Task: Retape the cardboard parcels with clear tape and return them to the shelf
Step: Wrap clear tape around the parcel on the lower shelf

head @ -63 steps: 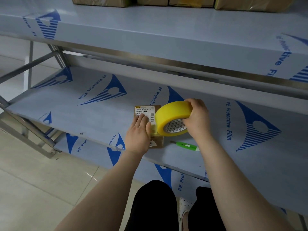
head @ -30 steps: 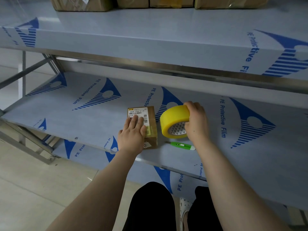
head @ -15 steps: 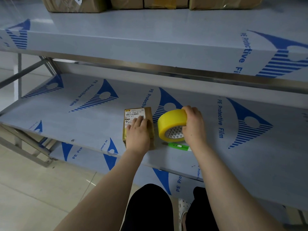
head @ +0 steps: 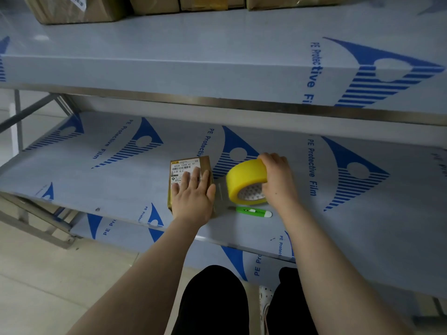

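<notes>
Your left hand (head: 193, 198) lies flat on the parcel (head: 187, 165), fingers straight and slightly spread, its label showing past your fingertips. Just right of it, your right hand (head: 278, 182) curls over the yellow roll (head: 244, 177), which stands on edge. A clear strip (head: 221, 193) runs between roll and parcel. A green cutter (head: 254, 211) lies on the shelf (head: 96, 175) just nearer you than the roll. Boxes (head: 72, 8) sit well beyond both hands, one level up.
</notes>
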